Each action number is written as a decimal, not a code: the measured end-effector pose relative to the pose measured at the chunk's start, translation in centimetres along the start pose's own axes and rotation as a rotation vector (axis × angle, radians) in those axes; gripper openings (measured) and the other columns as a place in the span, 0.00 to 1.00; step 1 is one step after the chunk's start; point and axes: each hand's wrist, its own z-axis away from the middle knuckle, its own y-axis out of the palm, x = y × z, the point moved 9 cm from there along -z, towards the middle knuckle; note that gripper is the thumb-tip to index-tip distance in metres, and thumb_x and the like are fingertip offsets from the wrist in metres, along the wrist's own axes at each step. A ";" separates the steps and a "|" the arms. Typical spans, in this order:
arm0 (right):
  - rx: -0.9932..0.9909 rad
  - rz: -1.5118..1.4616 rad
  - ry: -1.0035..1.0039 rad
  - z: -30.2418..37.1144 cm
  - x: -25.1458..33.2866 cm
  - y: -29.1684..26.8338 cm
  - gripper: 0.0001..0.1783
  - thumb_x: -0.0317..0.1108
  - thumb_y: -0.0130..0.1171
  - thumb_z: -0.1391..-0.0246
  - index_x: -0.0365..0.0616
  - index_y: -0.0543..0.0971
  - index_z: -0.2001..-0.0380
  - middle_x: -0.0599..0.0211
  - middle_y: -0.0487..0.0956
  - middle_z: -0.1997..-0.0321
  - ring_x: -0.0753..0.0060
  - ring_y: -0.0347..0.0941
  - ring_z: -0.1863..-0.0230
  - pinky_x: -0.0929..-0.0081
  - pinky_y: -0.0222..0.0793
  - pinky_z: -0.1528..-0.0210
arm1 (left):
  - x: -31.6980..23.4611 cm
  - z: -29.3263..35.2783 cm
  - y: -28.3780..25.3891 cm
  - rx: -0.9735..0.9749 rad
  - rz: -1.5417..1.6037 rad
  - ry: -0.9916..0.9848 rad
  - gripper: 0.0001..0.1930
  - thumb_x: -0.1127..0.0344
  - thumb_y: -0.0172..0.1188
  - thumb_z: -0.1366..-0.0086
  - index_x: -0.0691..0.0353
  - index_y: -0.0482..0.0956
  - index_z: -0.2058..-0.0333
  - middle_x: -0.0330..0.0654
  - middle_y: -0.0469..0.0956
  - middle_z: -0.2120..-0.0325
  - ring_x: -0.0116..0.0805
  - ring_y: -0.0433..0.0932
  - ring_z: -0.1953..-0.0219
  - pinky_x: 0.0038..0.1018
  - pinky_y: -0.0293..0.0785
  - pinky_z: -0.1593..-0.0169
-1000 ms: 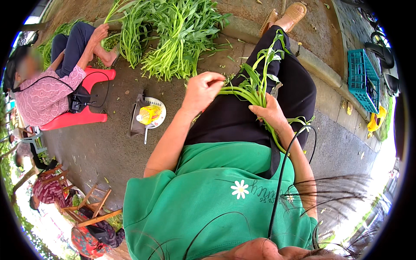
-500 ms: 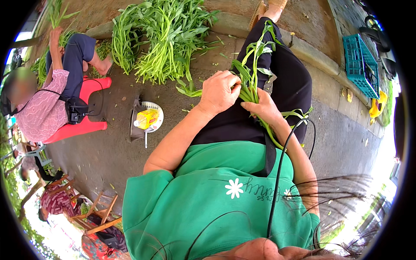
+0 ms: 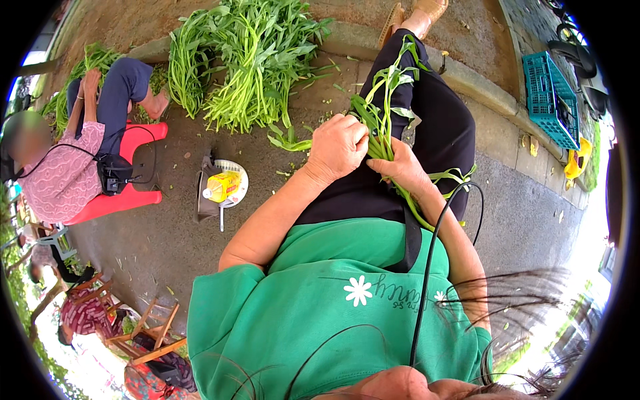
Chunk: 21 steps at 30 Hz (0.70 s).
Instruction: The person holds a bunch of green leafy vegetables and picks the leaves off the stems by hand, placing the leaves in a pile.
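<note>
Over my lap, my right hand [image 3: 402,168] wraps round a small bunch of water spinach [image 3: 383,123], its thumb lying across the stems. Leafy tips stretch away along my dark trousers, while stem ends hang past my right wrist toward my waist. My left hand [image 3: 338,148] is closed against the left side of the bunch, pinching at the stalks; its fingertips are partly hidden behind the knuckles. A loose sprig [image 3: 289,140] lies on the ground just left of that hand.
A large heap of water spinach [image 3: 250,73] lies ahead on the left. Nearer are a yellow-labelled bottle [image 3: 223,186] and a white round fan [image 3: 241,175]. Another person sits on a red stool [image 3: 143,198] at left. A teal crate [image 3: 550,100] and yellow bag [image 3: 579,159] are at right.
My hands keep nearly the same hold on the bunch, with only small finger shifts. The seated person's hands, raised with greens before, are now lower, by the knees.
</note>
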 end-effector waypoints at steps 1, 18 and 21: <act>-0.002 0.003 -0.002 0.0 0.0 0.0 0.18 0.29 0.63 0.56 0.39 0.70 0.61 0.74 0.70 0.78 0.84 0.65 0.82 0.83 0.63 0.81 | -0.1 0.0 0.1 0.006 -0.007 0.011 0.04 0.71 0.62 0.54 0.59 0.75 0.78 0.37 0.74 0.79 0.39 0.73 0.74 0.31 0.71 0.70; -0.002 0.038 0.014 0.2 -0.1 -0.1 0.20 0.30 0.63 0.55 0.38 0.71 0.58 0.74 0.71 0.77 0.83 0.65 0.82 0.82 0.63 0.80 | 3.7 2.2 -4.0 -0.141 0.231 -0.230 0.04 0.77 0.61 0.49 0.65 0.77 0.73 0.41 0.75 0.76 0.28 0.76 0.75 0.21 0.73 0.69; -0.005 0.019 0.012 0.2 0.0 -0.1 0.19 0.30 0.63 0.55 0.38 0.71 0.59 0.75 0.71 0.78 0.83 0.65 0.82 0.82 0.63 0.80 | 6.6 5.3 -5.8 -0.139 0.216 -0.385 0.03 0.76 0.61 0.50 0.65 0.76 0.74 0.41 0.75 0.77 0.29 0.75 0.76 0.22 0.71 0.70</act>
